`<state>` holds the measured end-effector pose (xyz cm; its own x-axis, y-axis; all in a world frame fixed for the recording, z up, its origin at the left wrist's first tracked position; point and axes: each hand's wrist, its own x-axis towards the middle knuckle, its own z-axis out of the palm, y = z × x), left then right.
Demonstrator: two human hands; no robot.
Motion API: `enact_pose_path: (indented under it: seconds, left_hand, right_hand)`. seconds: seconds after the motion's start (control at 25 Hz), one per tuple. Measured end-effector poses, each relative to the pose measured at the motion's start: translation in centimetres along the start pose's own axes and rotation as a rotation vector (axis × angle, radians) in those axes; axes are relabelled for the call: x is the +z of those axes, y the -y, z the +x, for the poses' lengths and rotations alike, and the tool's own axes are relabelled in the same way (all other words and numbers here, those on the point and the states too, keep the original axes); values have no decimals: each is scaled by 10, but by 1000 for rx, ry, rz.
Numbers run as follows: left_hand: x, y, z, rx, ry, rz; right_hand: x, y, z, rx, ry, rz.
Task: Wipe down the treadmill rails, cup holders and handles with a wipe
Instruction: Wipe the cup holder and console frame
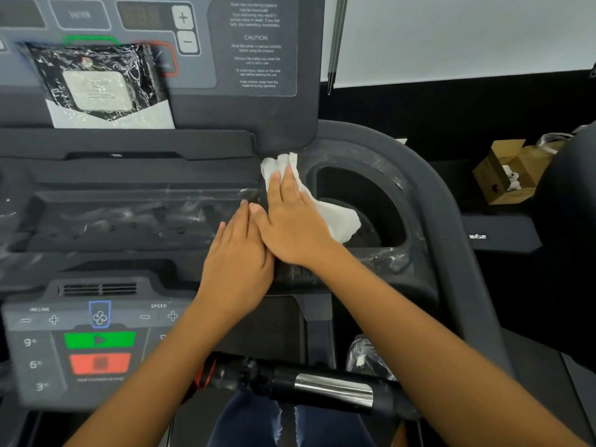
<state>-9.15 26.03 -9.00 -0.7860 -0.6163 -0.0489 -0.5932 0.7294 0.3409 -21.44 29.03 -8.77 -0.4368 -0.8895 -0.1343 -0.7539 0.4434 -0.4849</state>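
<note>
My right hand (290, 221) lies flat on a white wipe (335, 217), pressing it onto the dark treadmill console just left of the round cup holder (361, 204). Part of the wipe hangs over the cup holder's rim. My left hand (237, 262) rests flat beside it on the console tray (129, 217), fingers together, holding nothing. The tray and cup holder rim show wet streaks. A black handle with a silver sensor grip (332, 390) runs across below my arms.
A black pack of wipes (96, 82) leans on the upper display. The control panel with green and red buttons (100, 350) sits at lower left. The curved side rail (458, 227) bends along the right. An open cardboard box (509, 175) stands on the floor at the right.
</note>
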Motion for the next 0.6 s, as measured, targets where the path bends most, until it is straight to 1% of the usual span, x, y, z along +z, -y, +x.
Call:
enact_pose_path:
  seconds: [0.08, 0.16, 0.28, 0.4, 0.48, 0.6]
  left_hand:
    - [-1, 0, 2, -33, 17, -3]
    - [-2, 1, 4, -61, 52, 12]
    - [-7, 2, 2, -47, 90, 4]
    - [-15, 8, 2, -8, 244, 68]
    - [-19, 11, 3, 3, 296, 81]
    - [-20, 11, 5, -8, 293, 68]
  right_hand:
    - [0, 9, 34, 96, -43, 32]
    - [-6, 9, 61, 112, -85, 36]
    - [1, 7, 43, 95, -125, 98]
    - [18, 10, -7, 92, -114, 172]
    - [19, 13, 1, 124, -123, 154]
    - [2, 17, 47, 192, -125, 133]
